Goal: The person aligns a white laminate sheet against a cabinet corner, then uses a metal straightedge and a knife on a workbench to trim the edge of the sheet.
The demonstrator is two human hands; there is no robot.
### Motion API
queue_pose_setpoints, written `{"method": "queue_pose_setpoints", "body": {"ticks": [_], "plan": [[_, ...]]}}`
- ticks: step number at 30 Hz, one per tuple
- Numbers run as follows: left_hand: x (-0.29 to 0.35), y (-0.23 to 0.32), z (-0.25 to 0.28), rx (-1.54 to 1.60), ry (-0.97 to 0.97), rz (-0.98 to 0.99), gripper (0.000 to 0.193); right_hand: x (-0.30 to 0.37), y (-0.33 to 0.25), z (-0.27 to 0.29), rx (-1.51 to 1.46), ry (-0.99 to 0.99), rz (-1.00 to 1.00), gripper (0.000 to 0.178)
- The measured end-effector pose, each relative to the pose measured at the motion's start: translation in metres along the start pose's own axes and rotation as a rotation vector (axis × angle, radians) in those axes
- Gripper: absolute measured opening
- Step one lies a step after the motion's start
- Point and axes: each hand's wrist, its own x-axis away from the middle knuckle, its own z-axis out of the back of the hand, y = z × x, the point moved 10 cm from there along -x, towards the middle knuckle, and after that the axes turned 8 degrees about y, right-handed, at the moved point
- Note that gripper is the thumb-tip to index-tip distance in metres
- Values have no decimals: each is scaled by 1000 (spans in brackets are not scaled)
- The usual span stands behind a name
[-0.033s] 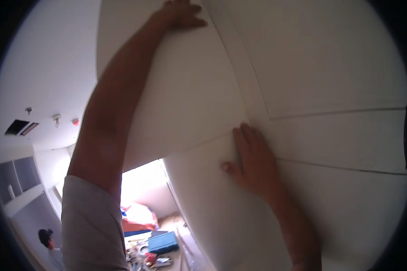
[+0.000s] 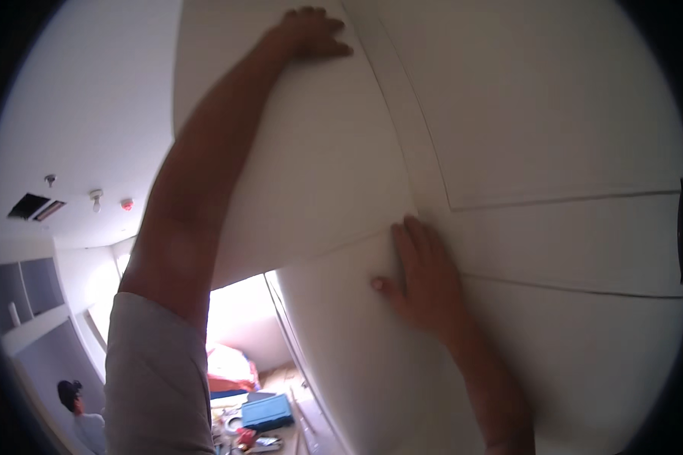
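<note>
High up, my left hand (image 2: pixel 311 32) lies with spread fingers on a white upper panel (image 2: pixel 319 152), near its right edge. That arm reaches up across the panel from the lower left. My right hand (image 2: pixel 429 277) rests flat on a white lower panel (image 2: pixel 341 334), its fingertips at the seam where the two panels meet. Its thumb stands apart from the fingers. Neither hand holds anything. Right of the upper panel, a narrow gap separates it from a white frame strip (image 2: pixel 429 171).
More white panels (image 2: pixel 554 106) with thin dark gaps fill the right. At lower left, another person (image 2: pixel 80 417) stands by a grey wall cabinet (image 2: pixel 26 296). A blue toolbox (image 2: pixel 268 411) and scattered tools lie below. The ceiling has a dark vent opening (image 2: pixel 34 206).
The view has shifted slightly, so the panels and both hands sit a little lower in it. Both hands stay against the same panels. The other person shows more fully.
</note>
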Motion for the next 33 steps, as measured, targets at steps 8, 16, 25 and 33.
{"method": "queue_pose_setpoints", "body": {"ticks": [8, 16, 25, 33], "plan": [[40, -92, 72, -30, -55, 322, 85, 8, 6, 14, 45, 34, 0, 81], [86, -214, 58, 195, 50, 709, 90, 13, 10, 4, 28, 33, -6, 83], [69, -225, 54, 348, 12, 817, 83, 13, 12, -2, 25, -10, -45, 84], [47, -143, 59, -105, 35, 675, 79, 10, 18, -3, 36, -23, -56, 84]]}}
